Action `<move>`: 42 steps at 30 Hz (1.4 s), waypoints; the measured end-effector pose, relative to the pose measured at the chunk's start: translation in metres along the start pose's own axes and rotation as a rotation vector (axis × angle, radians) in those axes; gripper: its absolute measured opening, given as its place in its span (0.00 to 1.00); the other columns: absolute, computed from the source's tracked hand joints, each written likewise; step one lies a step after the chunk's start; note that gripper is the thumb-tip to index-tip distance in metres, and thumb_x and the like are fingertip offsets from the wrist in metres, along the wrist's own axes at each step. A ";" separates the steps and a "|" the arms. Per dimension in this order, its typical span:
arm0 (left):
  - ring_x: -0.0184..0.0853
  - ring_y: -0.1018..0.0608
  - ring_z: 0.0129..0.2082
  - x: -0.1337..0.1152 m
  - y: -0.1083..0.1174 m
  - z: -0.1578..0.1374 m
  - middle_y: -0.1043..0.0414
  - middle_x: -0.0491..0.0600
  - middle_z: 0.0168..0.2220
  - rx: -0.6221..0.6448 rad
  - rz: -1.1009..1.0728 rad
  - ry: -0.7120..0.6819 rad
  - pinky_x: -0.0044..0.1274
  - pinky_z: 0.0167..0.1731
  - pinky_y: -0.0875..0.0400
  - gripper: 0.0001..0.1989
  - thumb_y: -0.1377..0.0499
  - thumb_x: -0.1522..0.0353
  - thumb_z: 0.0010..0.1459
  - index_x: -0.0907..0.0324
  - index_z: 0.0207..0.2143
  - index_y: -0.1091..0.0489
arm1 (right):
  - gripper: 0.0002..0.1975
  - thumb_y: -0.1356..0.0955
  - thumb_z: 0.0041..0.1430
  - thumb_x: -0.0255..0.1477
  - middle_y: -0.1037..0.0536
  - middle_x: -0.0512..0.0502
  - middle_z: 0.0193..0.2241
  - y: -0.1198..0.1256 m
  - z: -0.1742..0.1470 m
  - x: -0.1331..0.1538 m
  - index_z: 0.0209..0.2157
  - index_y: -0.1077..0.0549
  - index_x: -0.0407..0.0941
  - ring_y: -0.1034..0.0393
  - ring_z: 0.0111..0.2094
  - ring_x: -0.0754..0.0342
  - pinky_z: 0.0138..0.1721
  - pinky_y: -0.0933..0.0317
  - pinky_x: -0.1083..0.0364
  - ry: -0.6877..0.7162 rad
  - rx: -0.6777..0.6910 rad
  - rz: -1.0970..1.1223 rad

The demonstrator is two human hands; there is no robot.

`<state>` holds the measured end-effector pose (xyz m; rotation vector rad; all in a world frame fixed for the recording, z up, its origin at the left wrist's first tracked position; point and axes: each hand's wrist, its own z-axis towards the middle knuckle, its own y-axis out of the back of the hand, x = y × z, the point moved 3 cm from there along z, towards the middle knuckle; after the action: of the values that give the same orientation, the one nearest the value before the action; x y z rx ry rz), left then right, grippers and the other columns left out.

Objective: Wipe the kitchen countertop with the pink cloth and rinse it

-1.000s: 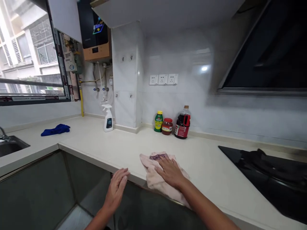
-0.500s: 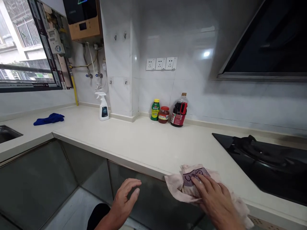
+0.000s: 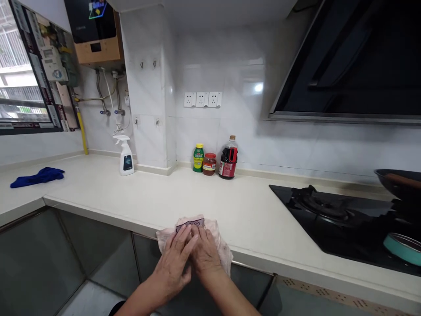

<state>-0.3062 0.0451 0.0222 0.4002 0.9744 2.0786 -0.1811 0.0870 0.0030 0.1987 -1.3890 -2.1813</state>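
A pale pink cloth (image 3: 215, 228) with a purple lettered patch lies bunched at the counter's front edge, one end hanging over it. My right hand (image 3: 205, 252) presses down on the cloth, fingers bent over its folds. Beside it, my left hand (image 3: 171, 263) rests its stretched fingertips on the cloth, close against the right fingers. The left thumb stands apart, below the counter edge. Part of the cloth is hidden beneath both hands.
On the white counter (image 3: 148, 197) stand a spray bottle (image 3: 126, 158), green bottle (image 3: 198, 159), red-lidded jar (image 3: 209, 164) and dark sauce bottle (image 3: 228, 160). A blue cloth (image 3: 39, 177) lies left. Right is a black gas stove (image 3: 329, 228) with a wok (image 3: 401, 180) and turquoise pan (image 3: 403, 250).
My right hand and the pink cloth have moved left along the counter edge. My left hand has come up onto the cloth. The view has turned right, showing more of the stove.
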 end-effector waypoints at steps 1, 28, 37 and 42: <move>0.48 0.47 0.71 0.006 -0.002 0.000 0.51 0.57 0.72 0.020 0.009 0.014 0.49 0.66 0.46 0.52 0.46 0.82 0.46 0.52 0.72 0.59 | 0.30 0.39 0.64 0.21 0.37 0.31 0.64 0.006 -0.003 0.001 0.67 0.40 0.46 0.43 0.65 0.33 0.61 0.44 0.30 0.002 0.005 -0.010; 0.50 0.29 0.50 -0.165 -0.117 0.125 0.29 0.59 0.53 0.006 0.265 -0.254 0.45 0.47 0.36 0.22 0.44 0.61 0.63 0.57 0.58 0.32 | 0.28 0.39 0.58 0.55 0.19 0.42 0.46 0.137 -0.137 -0.238 0.43 0.22 0.47 0.27 0.52 0.42 0.59 0.38 0.46 -0.807 -0.398 0.627; 0.42 0.29 0.47 -0.175 -0.122 0.135 0.29 0.57 0.51 0.010 0.265 -0.272 0.38 0.44 0.38 0.16 0.48 0.63 0.67 0.57 0.51 0.27 | 0.27 0.38 0.55 0.55 0.17 0.42 0.39 0.140 -0.141 -0.243 0.38 0.22 0.47 0.25 0.49 0.41 0.58 0.37 0.45 -0.826 -0.363 0.596; 0.42 0.29 0.47 -0.156 -0.103 0.120 0.28 0.54 0.49 -0.026 0.317 -0.301 0.37 0.44 0.37 0.13 0.48 0.65 0.68 0.54 0.50 0.28 | 0.30 0.37 0.52 0.57 0.18 0.43 0.42 0.139 -0.143 -0.243 0.41 0.22 0.48 0.26 0.50 0.40 0.59 0.39 0.45 -0.840 -0.307 0.563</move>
<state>-0.0849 0.0269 0.0299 0.8739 0.7392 2.2220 0.1311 0.0537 0.0206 -1.1913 -1.2350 -1.9871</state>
